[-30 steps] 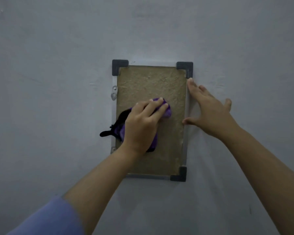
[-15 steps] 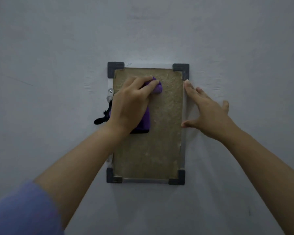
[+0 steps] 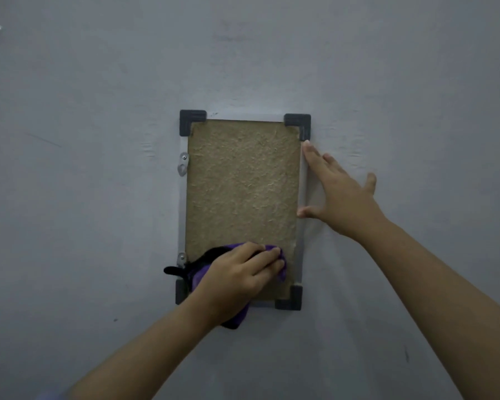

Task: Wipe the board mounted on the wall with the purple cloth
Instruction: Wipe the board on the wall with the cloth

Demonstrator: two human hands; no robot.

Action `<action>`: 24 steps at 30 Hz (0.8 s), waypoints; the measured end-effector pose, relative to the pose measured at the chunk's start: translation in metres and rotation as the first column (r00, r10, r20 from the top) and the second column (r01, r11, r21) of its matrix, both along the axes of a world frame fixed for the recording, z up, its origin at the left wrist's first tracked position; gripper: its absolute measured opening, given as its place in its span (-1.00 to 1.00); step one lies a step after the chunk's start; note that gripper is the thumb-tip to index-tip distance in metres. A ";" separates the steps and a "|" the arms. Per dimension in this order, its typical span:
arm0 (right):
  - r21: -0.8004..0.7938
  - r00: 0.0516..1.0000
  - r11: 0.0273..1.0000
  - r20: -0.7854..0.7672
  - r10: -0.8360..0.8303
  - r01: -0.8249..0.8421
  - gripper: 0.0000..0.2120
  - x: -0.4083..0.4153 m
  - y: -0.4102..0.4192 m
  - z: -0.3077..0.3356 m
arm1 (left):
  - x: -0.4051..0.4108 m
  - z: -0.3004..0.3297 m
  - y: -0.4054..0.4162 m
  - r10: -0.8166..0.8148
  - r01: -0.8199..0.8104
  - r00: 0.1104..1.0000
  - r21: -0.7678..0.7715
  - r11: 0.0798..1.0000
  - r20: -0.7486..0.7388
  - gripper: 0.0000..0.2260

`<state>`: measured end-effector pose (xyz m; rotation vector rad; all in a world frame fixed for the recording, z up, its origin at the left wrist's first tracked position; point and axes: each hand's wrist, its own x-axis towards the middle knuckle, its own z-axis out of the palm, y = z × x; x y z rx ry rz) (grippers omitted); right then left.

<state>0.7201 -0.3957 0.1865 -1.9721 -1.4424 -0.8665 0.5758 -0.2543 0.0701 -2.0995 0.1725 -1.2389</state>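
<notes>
L hand (image 3: 237, 280) presses purple cloth (image 3: 282, 268), board (image 3: 240, 183) btm.

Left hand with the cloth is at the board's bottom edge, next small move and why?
Probably sweep the purple cloth back up the board. The left hand presses it on the lower part near the bottom frame, so little is left below, while the brown surface above lies uncovered. The right hand rests flat at the right frame, steadying it.

One head-worn camera faces the grey wall (image 3: 98, 197) squarely at arm's reach, the mounted board (image 3: 243, 183) centred, both forearms entering from below.
</notes>
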 end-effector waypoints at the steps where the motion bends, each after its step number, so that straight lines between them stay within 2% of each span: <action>1: 0.002 1.000 1.000 -0.003 0.002 -0.002 0.04 0.000 0.000 0.000 | -0.002 0.003 0.000 0.002 -0.002 1.000 -0.002 1.000 0.007 -0.79; 4: 0.019 1.000 1.000 -0.009 0.011 -0.011 0.05 0.003 0.002 -0.001 | -0.004 0.028 -0.006 -0.005 0.015 0.987 -0.063 0.998 0.163 -0.78; 8: 0.039 1.000 0.999 -0.010 0.015 -0.015 0.07 0.006 0.005 -0.002 | 0.001 0.083 -0.008 0.002 0.112 0.899 -0.234 0.966 0.439 -0.75; 10: 0.042 0.999 0.999 -0.020 0.025 -0.024 0.06 0.007 0.004 -0.001 | 0.008 0.100 -0.006 0.041 0.122 0.879 -0.306 0.944 0.476 -0.74; 14: 0.035 1.000 0.999 -0.012 0.024 -0.024 0.06 0.006 0.004 -0.001 | 0.020 0.085 -0.006 0.071 0.063 0.907 -0.300 0.952 0.415 -0.70; 18: 0.022 0.997 0.998 -0.038 0.060 -0.059 0.04 0.004 0.004 -0.002 | 0.024 0.029 -0.012 0.063 0.038 0.926 -0.259 0.965 0.373 -0.76; 21: 0.019 0.996 0.998 -0.069 0.061 -0.060 0.05 0.004 0.005 -0.003 | 0.025 -0.028 -0.018 0.038 0.033 0.963 -0.257 0.966 0.266 -0.80; 24: 0.015 0.995 0.998 -0.074 0.062 -0.061 0.05 0.002 0.005 -0.002 | 0.018 -0.054 -0.021 0.028 0.003 0.992 -0.244 0.970 0.123 -0.78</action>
